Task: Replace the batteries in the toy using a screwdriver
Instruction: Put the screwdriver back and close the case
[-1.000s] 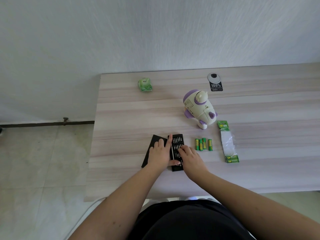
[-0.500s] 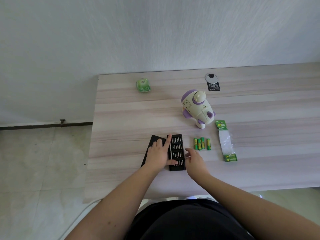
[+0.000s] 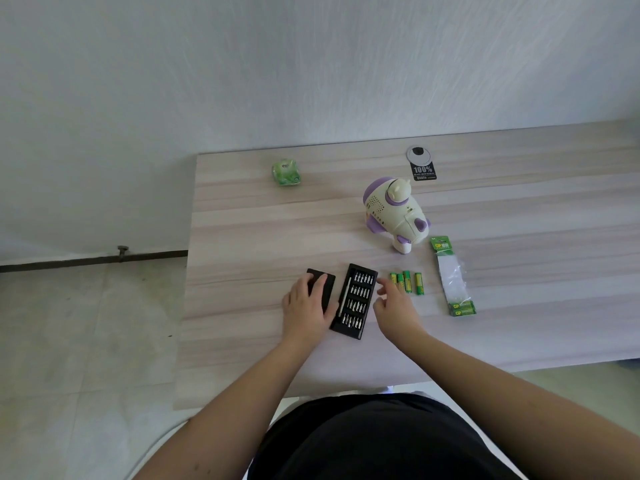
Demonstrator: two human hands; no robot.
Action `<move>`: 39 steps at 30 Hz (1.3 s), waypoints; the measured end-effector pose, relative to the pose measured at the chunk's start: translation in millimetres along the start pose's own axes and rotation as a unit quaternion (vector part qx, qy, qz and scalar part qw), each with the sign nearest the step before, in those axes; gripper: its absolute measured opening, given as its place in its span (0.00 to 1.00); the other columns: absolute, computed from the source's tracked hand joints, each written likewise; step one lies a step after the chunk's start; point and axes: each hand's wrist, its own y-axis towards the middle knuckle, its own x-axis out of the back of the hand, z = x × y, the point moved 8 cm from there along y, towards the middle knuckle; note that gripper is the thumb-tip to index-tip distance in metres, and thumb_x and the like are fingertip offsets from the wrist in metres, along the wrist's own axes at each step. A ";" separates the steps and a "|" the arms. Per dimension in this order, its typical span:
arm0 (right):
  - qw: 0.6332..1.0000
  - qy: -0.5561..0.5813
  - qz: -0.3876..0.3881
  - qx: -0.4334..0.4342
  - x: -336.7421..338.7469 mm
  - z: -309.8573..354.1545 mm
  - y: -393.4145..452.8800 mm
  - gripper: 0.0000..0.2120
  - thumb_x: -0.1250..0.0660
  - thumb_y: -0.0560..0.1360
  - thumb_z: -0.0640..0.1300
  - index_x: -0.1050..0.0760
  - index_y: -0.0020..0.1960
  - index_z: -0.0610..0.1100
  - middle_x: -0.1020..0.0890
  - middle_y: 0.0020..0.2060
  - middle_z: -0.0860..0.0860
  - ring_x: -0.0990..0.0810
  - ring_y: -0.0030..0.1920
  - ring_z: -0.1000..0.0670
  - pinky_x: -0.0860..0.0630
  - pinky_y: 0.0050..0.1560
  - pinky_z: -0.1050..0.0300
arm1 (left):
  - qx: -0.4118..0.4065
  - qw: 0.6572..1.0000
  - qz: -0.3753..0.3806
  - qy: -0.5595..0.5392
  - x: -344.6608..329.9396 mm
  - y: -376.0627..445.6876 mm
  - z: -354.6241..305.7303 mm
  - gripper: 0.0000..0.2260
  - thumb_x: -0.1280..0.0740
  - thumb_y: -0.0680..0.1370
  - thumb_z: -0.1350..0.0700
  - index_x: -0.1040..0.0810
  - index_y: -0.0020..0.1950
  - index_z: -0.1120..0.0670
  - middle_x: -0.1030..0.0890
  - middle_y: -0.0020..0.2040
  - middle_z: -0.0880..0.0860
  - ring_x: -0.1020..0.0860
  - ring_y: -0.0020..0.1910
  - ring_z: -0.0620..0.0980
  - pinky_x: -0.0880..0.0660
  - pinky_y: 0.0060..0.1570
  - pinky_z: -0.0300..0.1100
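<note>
Nearest, the left hand (image 3: 306, 306) lay flat with straight fingers on the black lid (image 3: 322, 289) of the bit set, its thumb side against the open bit tray (image 3: 355, 301) just to its right. The right hand (image 3: 394, 308) hovered past the tray's right edge, fingers loosely spread and holding nothing, their tips close to the four green batteries (image 3: 407, 282) lying side by side on the counter (image 3: 242, 237). The two hands were apart, with the tray between them.

The likeliest slip, as I judged it, was at the tray: it sat skewed and unpinned, so a knock from either wrist could have shifted it or shaken small bits loose across the counter. The thin driver handle appeared to lie along the tray's left edge, though it was too small to be sure; a hasty pinch there might have dragged neighbouring bits out with it. A sweep of the right hand could also have sent the round batteries rolling towards the battery packaging (image 3: 453, 278) or off the near edge.

Farther back, the white and purple toy (image 3: 394, 213) rested on the counter, well apart from both hands and untouched. Its rounded body looked prone to rocking once a screwdriver pressed on it without a steadying grip. Beyond it lay a black tag (image 3: 422, 166) and a small green object (image 3: 285, 172).
</note>
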 end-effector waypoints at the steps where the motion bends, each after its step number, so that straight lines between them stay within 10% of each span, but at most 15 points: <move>1: 1.000 -0.020 -0.002 0.021 2.6 6.4 4.5 0.20 0.44 0.79 0.39 0.35 0.71 0.46 0.28 0.63 0.47 0.28 0.56 0.51 0.29 0.54 0.56 | 0.004 1.000 0.000 -0.003 -1.3 0.6 -3.4 0.26 0.36 0.78 0.44 0.33 0.74 0.50 0.34 0.72 0.56 0.35 0.71 0.56 0.38 0.67 0.52; 9: 0.981 -0.178 0.056 0.058 -9.4 30.2 33.8 0.26 0.43 0.79 0.38 0.43 0.76 0.47 0.38 0.72 0.49 0.26 0.61 0.44 0.24 0.47 0.51 | 0.073 0.994 0.069 -0.033 -22.5 9.1 -7.7 0.30 0.40 0.80 0.43 0.47 0.79 0.49 0.55 0.80 0.56 0.57 0.79 0.54 0.54 0.76 0.54; 26: 0.964 -0.230 0.107 0.073 -12.6 27.2 57.0 0.38 0.37 0.73 0.32 0.48 0.77 0.52 0.34 0.66 0.47 0.21 0.50 0.42 0.22 0.42 0.51 | 0.097 0.987 0.122 -0.033 -34.5 18.7 -7.0 0.35 0.38 0.77 0.38 0.51 0.79 0.43 0.60 0.80 0.52 0.62 0.78 0.52 0.58 0.75 0.59; 39: 0.996 -0.069 0.050 -0.012 -2.8 19.1 67.1 0.11 0.43 0.81 0.44 0.29 0.60 0.42 0.23 0.56 0.44 0.26 0.46 0.48 0.30 0.44 0.55 | 0.046 0.993 0.102 -0.035 -25.1 32.0 5.4 0.26 0.40 0.82 0.46 0.44 0.78 0.42 0.50 0.80 0.52 0.54 0.79 0.51 0.51 0.76 0.54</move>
